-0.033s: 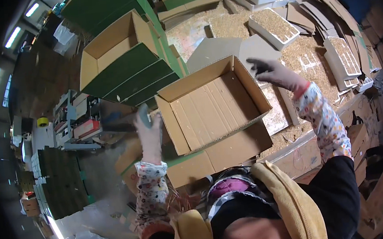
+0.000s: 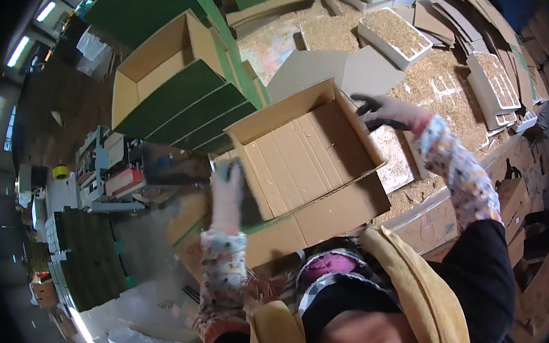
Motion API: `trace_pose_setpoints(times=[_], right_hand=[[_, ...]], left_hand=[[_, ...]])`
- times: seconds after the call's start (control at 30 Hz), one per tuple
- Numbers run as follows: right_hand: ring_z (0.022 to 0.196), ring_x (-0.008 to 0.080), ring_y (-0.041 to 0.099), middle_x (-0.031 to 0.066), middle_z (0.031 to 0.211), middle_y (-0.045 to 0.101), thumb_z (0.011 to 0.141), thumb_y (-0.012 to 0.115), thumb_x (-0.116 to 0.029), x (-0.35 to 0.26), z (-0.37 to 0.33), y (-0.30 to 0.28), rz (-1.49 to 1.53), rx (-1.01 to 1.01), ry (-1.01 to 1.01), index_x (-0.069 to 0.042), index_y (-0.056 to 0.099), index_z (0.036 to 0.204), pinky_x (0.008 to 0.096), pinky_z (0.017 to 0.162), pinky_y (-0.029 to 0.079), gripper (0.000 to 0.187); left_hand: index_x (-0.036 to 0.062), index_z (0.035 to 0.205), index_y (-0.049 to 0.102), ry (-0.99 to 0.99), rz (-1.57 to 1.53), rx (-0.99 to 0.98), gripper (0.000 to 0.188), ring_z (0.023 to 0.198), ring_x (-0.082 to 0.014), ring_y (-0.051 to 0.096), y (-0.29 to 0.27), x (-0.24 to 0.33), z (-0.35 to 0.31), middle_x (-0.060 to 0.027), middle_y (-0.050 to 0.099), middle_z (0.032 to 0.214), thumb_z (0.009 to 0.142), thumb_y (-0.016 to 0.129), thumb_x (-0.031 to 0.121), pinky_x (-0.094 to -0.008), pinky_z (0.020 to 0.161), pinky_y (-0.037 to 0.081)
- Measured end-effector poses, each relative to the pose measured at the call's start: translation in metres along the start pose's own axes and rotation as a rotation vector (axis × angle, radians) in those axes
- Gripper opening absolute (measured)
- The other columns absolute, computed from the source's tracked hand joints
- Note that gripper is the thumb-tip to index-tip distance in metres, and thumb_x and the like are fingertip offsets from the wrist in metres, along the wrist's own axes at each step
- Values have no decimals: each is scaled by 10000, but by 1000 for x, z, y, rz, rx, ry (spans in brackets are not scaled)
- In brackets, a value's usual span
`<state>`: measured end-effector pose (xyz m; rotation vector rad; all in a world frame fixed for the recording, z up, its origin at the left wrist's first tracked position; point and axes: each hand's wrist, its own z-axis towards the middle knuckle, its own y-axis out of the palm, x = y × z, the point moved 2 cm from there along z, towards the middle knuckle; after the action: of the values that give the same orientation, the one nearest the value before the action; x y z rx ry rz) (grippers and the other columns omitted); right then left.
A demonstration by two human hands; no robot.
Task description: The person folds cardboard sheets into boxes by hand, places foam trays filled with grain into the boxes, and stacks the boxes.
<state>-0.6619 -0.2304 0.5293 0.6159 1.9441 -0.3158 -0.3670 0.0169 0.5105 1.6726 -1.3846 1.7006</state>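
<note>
An open, shallow brown cardboard box (image 2: 300,162) lies in front of me, its bare inside facing up. My left hand (image 2: 226,192), in a pale glove with dark fingertips, is upright along the outside of the box's left wall. Its fingers are stretched out and slightly blurred. By the right wall, near the far corner, my right hand (image 2: 391,112) wears a similar glove, its fingers apart at the rim. Neither hand is visibly wrapped round the cardboard. Underneath, a brown cardboard piece (image 2: 341,211) sticks out on the near side.
Stacked green-sided cardboard boxes (image 2: 182,107) stand at the far left. Grey cardboard sheets (image 2: 308,74) lie beyond the box. White trays (image 2: 395,37) filled with crumbly tan material sit on the littered work surface to the right. A grey cart (image 2: 103,171) stands farther left.
My left hand has moved right, toward the box, and the box's left wall looks steeper. My right hand has come slightly lower, closer to the right rim.
</note>
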Motion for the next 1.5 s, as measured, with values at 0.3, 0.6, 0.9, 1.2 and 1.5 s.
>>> trace_pose_setpoints(times=[0.3, 0.6, 0.9, 1.2, 1.5], right_hand=[[1193, 185, 483, 111, 1312, 495, 845, 673, -216, 48, 3, 83, 400, 130, -144, 5, 244, 1455, 304, 1025, 378, 778], [1053, 248, 554, 126, 1166, 575, 881, 590, -200, -74, 47, -26, 43, 722, -952, -7, 454, 1294, 367, 913, 442, 476], [979, 312, 573, 159, 1084, 598, 901, 543, -202, -210, 259, 92, -1095, 588, -1015, -25, 540, 1189, 422, 830, 467, 338], [939, 357, 547, 192, 1067, 554, 826, 672, -260, -17, 54, 116, -920, 875, -710, -3, 521, 1178, 430, 787, 448, 461], [1101, 245, 556, 195, 1160, 583, 834, 670, -455, 39, -151, 131, -123, 714, -127, 63, 448, 1264, 344, 946, 442, 709]], left_hand=[[-23, 1127, 594, -53, 23, 115, 419, 954, -193, 641, 7, -33, 12, -119, 680, 1020, 847, 705, 267, -338, 786, 506], [-19, 1363, 365, 675, -206, 1083, 485, 1215, -275, 457, -182, 76, 61, -171, 470, 1321, 942, 531, 154, -339, 1048, 347], [-98, 1116, 538, 467, -61, 1316, 382, 1042, -403, 531, -169, -72, 186, -291, 559, 1144, 1006, 390, 236, -424, 925, 408], [-75, 1354, 371, 278, 509, 508, 620, 1229, -402, 434, -165, -101, -42, -278, 443, 1329, 904, 620, 271, -441, 1053, 321], [-12, 1376, 350, 214, 13, -195, 671, 1152, -280, 501, -130, 4, -155, -189, 482, 1309, 827, 692, 166, -408, 995, 402]])
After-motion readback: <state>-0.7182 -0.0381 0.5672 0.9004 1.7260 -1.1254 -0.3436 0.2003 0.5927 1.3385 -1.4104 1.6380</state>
